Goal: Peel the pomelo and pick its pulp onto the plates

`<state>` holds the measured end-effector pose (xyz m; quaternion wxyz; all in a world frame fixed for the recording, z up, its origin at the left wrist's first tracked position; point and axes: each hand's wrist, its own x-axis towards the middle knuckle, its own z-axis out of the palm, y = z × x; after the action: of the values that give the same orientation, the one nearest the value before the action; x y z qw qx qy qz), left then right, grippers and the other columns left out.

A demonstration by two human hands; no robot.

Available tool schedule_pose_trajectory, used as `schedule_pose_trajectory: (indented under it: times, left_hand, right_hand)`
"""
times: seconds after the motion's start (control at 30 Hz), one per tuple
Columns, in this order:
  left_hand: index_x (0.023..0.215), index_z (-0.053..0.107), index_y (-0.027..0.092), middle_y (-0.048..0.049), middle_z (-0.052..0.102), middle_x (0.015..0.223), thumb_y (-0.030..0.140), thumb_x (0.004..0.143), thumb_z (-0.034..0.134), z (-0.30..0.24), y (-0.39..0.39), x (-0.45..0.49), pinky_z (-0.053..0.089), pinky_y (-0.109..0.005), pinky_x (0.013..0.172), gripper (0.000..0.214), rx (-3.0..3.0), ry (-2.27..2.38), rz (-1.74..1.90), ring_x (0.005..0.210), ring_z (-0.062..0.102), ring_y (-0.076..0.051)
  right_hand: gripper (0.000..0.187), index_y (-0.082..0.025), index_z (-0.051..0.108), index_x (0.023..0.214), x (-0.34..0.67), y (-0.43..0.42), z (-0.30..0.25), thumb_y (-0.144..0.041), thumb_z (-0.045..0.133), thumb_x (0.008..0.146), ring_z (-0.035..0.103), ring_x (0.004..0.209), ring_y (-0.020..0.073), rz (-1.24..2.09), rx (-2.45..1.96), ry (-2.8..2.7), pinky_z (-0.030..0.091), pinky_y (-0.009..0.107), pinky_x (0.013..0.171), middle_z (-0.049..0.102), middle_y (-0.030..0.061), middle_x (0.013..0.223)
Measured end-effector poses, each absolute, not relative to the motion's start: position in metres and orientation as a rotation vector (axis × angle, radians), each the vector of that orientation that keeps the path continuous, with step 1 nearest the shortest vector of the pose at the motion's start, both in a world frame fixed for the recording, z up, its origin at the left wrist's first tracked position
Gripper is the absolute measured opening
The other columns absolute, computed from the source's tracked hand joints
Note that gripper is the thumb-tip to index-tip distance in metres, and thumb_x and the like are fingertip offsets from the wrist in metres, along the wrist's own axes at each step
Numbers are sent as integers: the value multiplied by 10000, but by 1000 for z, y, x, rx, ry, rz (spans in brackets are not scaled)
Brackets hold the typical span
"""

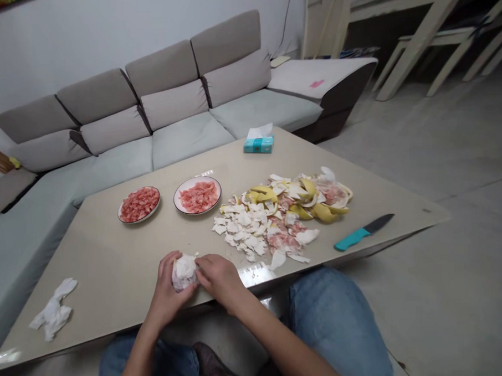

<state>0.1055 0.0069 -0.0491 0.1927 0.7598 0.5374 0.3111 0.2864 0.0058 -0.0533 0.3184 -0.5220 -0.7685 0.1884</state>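
Note:
Near the front edge of the table, a partly peeled pomelo (184, 273), white pith over a pinkish side, sits in my left hand (169, 288), whose fingers and thumb wrap around it. On its right side my right hand (217, 278) pinches at the white pith, the fingertips pressed together; whether a bit of pith is between them is too small to see. Right of my hands lies a pile of torn white pith (246, 224), with yellow-green rind pieces (324, 211) and pink membrane scraps (284, 236). Beyond my hands stand two plates of pink pomelo flesh (139, 205), (199, 197).
A knife with a turquoise handle (353, 239) lies near the table's right front edge. At the back is a tissue pack (258, 145); a crumpled tissue (54, 310) lies at the left. A grey sofa (182, 141) borders the table's far side.

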Motion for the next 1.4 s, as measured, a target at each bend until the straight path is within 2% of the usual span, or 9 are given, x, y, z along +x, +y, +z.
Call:
schedule_pose_trajectory:
  times: [0.17,0.33,0.5,0.63,0.73,0.83,0.93,1.1,1.4]
  left_hand:
    - [1220,455,258,-111,468,1294,240,739,687,-47,8,108,358,-490,1089,534,2173,1451,871,1264,447,-287]
    - [1230,442,262,-114,446,1319,239,730,701,-51,8,105,372,-474,1077,563,2173,1452,872,1268,443,-278]
    - [1205,473,247,-124,461,1317,236,713,705,-51,7,104,389,-469,1062,544,2157,1453,890,1263,457,-284]
    - [1187,488,243,-129,466,1318,248,704,714,-50,6,103,393,-470,1055,534,2109,1450,921,1257,469,-285]
    - [1196,478,247,-125,460,1331,246,704,718,-52,5,101,391,-463,1054,547,2094,1438,953,1261,470,-277]
    - [1199,477,250,-119,457,1334,234,708,712,-54,5,101,404,-447,1044,544,2092,1441,968,1262,468,-271]
    - [1209,471,247,-118,461,1323,233,707,708,-57,5,104,406,-452,1045,555,2101,1454,996,1254,474,-272]
    - [1213,459,243,-122,465,1317,216,705,710,-63,4,107,379,-482,1068,568,2145,1473,1078,1260,465,-276]
    - [1193,445,240,-132,458,1344,266,714,721,-78,-7,98,366,-487,1083,553,1957,1468,1295,1281,468,-266]
  right_hand:
    - [143,-144,676,846,275,10,-60,-143,534,849,620,785,193,421,-1473,-1977,427,261,707,688,95,829]
    - [118,-171,660,697,266,16,-72,-139,559,749,600,622,142,742,-1464,-1415,440,225,629,673,27,672]
    - [81,-167,659,691,266,20,-79,-225,602,701,611,523,158,1234,-1361,-904,484,239,524,648,3,561]
    - [123,-165,661,759,274,17,-77,-258,584,737,611,505,155,1361,-1233,-953,481,238,492,655,0,586]
    - [144,-167,686,855,278,15,-69,-242,599,769,606,554,139,1159,-1257,-1266,457,223,542,693,19,695]
    - [119,-170,695,789,277,14,-61,-178,578,812,608,666,142,800,-1387,-1560,421,223,652,698,43,752]
    - [205,-169,679,741,273,15,-58,-177,524,875,613,718,160,605,-1560,-1702,383,233,673,692,62,750]
    - [209,-147,690,824,266,25,-65,-193,502,905,640,752,191,469,-1826,-1780,373,256,650,707,116,839]
    - [258,-89,679,861,294,46,-67,-124,433,930,641,738,217,348,-1904,-1650,382,279,639,683,168,833]
